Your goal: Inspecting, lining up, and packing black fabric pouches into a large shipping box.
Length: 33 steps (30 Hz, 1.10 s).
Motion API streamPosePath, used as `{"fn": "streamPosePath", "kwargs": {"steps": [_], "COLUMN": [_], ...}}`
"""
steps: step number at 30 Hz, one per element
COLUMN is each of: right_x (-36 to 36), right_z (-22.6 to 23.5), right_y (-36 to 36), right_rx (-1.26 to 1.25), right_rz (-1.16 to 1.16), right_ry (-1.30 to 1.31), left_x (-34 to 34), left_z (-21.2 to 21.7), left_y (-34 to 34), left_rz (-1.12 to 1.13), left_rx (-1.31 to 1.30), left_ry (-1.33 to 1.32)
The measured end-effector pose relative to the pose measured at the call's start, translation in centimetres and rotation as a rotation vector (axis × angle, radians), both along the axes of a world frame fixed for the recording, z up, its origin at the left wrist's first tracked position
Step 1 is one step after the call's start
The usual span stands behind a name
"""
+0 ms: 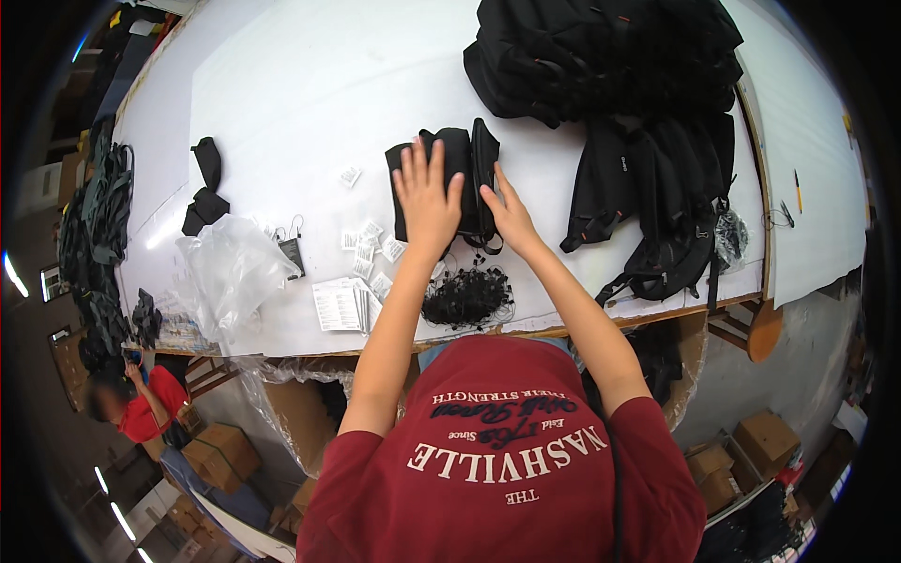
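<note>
A black folded fabric bag (454, 148) lies on the white tabletop in front of me. My left hand (430, 202) rests flat on it, fingers spread. Against the bag's right edge, beside a raised narrow section, is my right hand (510, 214), its fingers stretched out and its palm turned inward. Just below the bag sits a heap of small black cord pieces (469, 298). Several small white printed tags (364, 258) are scattered left of my left forearm, above a stack of white printed cards (340, 305).
Black backpacks (610, 56) are piled at the far right, with more black bags (657, 188) nearer. A clear plastic bag (235, 272) and black fabric pieces (208, 178) lie left. A pen (799, 190) is far right. A person in red (155, 403) is beyond the table, lower left.
</note>
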State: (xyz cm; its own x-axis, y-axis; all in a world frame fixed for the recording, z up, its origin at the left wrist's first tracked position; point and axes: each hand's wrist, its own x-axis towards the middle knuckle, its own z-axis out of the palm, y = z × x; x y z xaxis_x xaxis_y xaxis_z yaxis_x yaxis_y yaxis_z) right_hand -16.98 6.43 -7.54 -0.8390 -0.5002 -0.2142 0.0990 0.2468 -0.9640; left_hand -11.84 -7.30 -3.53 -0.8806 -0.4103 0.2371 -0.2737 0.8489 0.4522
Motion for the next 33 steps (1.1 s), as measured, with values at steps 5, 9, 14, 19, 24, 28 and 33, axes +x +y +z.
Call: {"fn": "streamPosePath", "kwargs": {"steps": [5,9,14,19,24,28,33], "right_x": [-0.9,-1.4,-0.6,-1.6,-4.5,-6.2,-6.9], "right_z": [-1.0,-1.4,-1.0,-1.1,1.4,1.2,1.4], "right_y": [1.8,3.3,1.2,1.4,7.1,12.7,15.4], "right_rx": [0.027,-0.077,-0.185,-0.151,0.505,0.912,0.766], "right_rz": [-0.018,0.025,0.043,0.049,-0.242,-0.401,-0.399], "right_ry": [-0.034,-0.12,-0.197,-0.161,0.77,0.705,0.697], "left_x": [-2.1,-2.4,-2.1,-1.7,-1.4,-1.4,-0.6], "left_z": [-0.3,-1.1,-1.1,-1.6,-1.7,-0.1,2.8], "left_y": [2.8,3.8,4.1,3.5,2.9,3.6,5.2], "left_rz": [-0.177,-0.175,-0.084,-0.182,-0.169,-0.146,-0.161], "left_rx": [-0.015,-0.024,0.07,-0.11,-0.111,0.038,0.234], "left_ry": [0.008,-0.012,0.102,0.003,-0.062,0.001,0.11]}}
